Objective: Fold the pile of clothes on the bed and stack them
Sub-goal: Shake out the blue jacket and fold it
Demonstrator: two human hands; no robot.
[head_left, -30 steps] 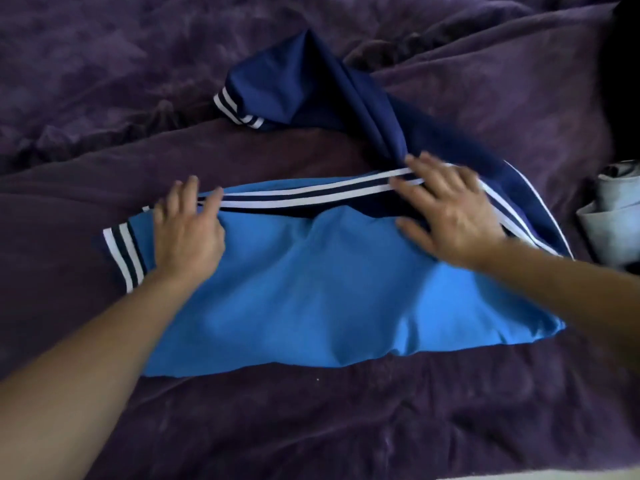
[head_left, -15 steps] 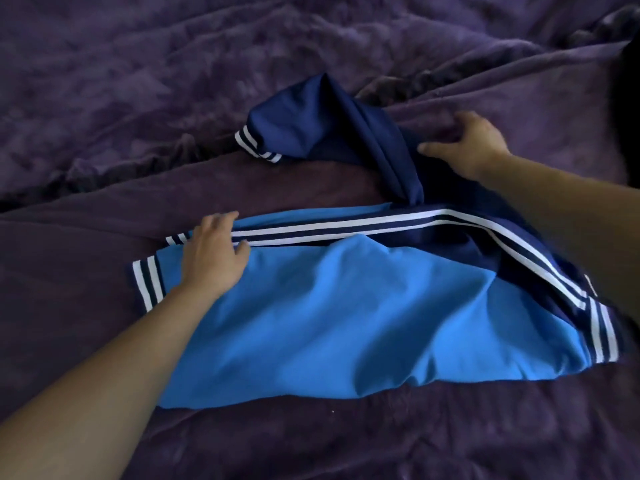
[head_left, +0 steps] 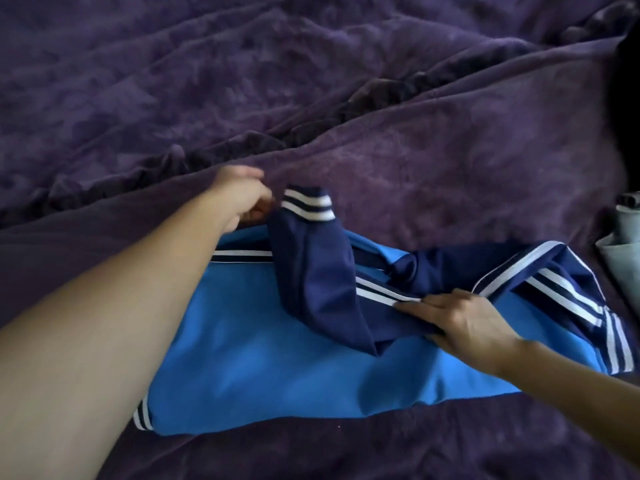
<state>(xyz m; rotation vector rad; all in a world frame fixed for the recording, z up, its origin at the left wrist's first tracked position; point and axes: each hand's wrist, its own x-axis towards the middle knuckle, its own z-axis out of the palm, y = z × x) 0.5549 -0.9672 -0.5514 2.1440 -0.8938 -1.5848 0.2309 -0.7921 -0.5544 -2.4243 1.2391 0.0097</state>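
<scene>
Since the earlier frames the navy sleeve (head_left: 311,271) has been brought from the far side of the bed across the body of the track jacket (head_left: 277,358). The left hand (head_left: 239,199) has left the light-blue panel for the jacket's far edge, and the right hand (head_left: 464,320) has come from the shoulder onto the folded sleeve.

The track jacket lies flat near the near edge of the bed, its light-blue body spread left to right. The navy sleeve crosses the body diagonally. Its cuff (head_left: 306,204), banded in white and navy stripes, points to the far side. White stripes run along the sleeve and shoulder seam; a matching striped hem band (head_left: 142,414) shows at the jacket's near-left corner.

The left hand sits just left of the cuff, fingers curled toward it. Motion blur hides whether it pinches the cuff. The right hand is on the right half of the jacket and pinches a fold of the navy sleeve between extended fingers above and thumb below.

A wrinkled purple blanket (head_left: 450,150) covers the bed under the jacket. A grey folded garment (head_left: 620,247) lies at the right edge of the bed, apart from the jacket.
</scene>
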